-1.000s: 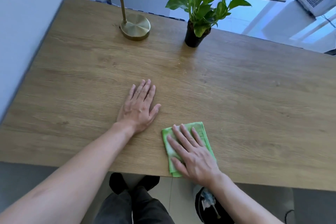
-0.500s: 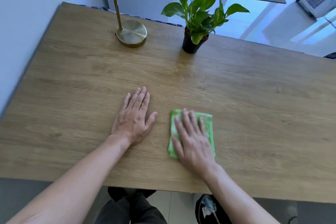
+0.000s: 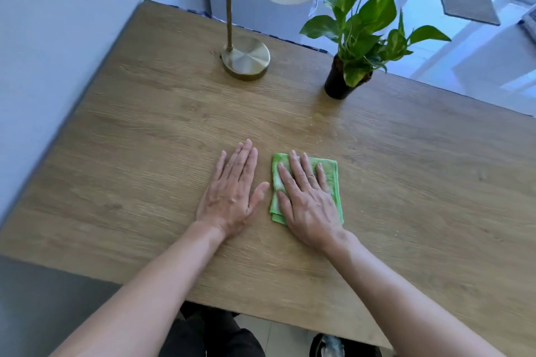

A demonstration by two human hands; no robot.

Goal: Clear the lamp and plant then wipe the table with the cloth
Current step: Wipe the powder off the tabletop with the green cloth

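Note:
My right hand (image 3: 307,200) lies flat on a folded green cloth (image 3: 332,174) in the middle of the wooden table (image 3: 145,136), pressing it down with the fingers spread. My left hand (image 3: 232,194) rests palm down on the bare wood just left of the cloth, holding nothing. At the far edge stands a lamp (image 3: 246,59) with a round brass base, a thin stem and a white shade. To its right a green leafy plant (image 3: 362,35) sits in a small black pot.
A pale wall runs along the table's left side. Small crumbs dot the wood between the cloth and the pot. Beyond the far edge are a tiled floor and a grey mat (image 3: 468,6). A dark bin (image 3: 333,346) sits under the near edge.
My right hand has slid the cloth away from the near edge toward the table's middle, ending beside my left hand. The left hand stayed flat; the view shifted.

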